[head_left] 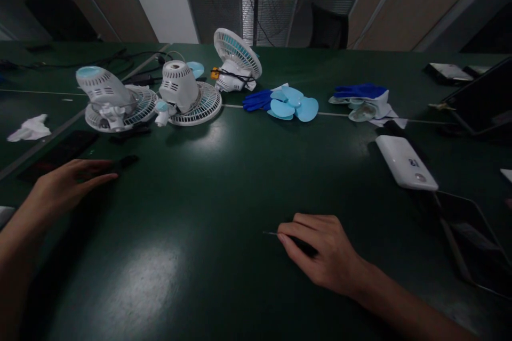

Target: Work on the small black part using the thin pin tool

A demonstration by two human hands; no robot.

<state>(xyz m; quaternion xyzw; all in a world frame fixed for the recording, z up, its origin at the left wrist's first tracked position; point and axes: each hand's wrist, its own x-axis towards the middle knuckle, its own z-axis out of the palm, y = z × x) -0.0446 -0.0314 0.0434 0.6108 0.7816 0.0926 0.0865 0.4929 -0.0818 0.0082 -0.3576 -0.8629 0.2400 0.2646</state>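
Observation:
My right hand (320, 250) is closed around a small screwdriver (271, 233); its thin metal shaft points left, just above the green table, and most of the dark handle is hidden by my fingers. At the left, my left hand (68, 184) has thumb and fingers curled about a small black object (128, 161). One end sticks out past the fingertips, but it is too dark to tell its kind. Beyond this hand lie two partly dismantled white fans, one fan (106, 93) at the far left and another fan (180, 88) beside it, grilles down on the table.
A third fan (236, 64) stands farther back. Along the middle lie blue fan blades (294, 104), a blue glove (256, 100) and more gloves (362, 93). At right are a white power bank (406, 162) and a dark phone (472, 234). Crumpled tissue (30, 129) lies left.

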